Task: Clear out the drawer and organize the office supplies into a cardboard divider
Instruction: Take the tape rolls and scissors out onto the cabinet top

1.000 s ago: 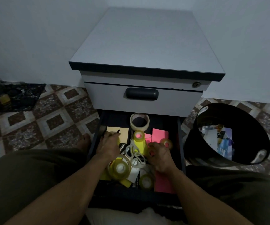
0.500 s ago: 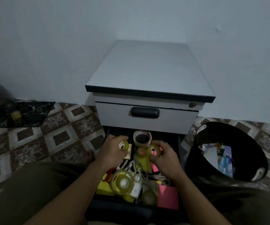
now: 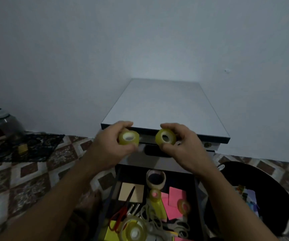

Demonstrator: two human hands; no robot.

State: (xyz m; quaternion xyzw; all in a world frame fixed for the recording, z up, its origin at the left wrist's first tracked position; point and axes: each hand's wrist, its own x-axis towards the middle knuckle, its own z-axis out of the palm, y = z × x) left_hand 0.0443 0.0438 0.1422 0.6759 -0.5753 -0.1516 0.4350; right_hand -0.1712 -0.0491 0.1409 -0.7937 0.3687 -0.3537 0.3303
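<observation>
Both hands raised in front of the cabinet (image 3: pixel 164 108), each pinching a small roll of clear yellowish tape. Left hand (image 3: pixel 112 145) grasps the left tape roll (image 3: pixel 129 137) with thumb below and fingers over the top, core hole facing the camera. Right hand (image 3: pixel 183 145) grasps the right tape roll (image 3: pixel 165 137) the same way. The two rolls sit side by side, apart, level with the cabinet's dark front edge, above the closed upper drawer with the dark handle (image 3: pixel 155 152). Open drawer (image 3: pixel 198 206) below the hands holds the rest: wide masking tape roll (image 3: pixel 155 178) at the back, tan note pad (image 3: pixel 131 191) with red scissors (image 3: pixel 122 213) lying across it, pink sticky notes (image 3: pixel 175 202), yellow sticky notes (image 3: pixel 110 232), two more small tape rolls, a big clear tape roll (image 3: pixel 134 229) at the front, grey scissors in the clutter. Black bin (image 3: pixel 270 185) right of the drawer with papers inside. Patterned tile floor (image 3: pixel 27 180) on the left. No cardboard divider in view.
</observation>
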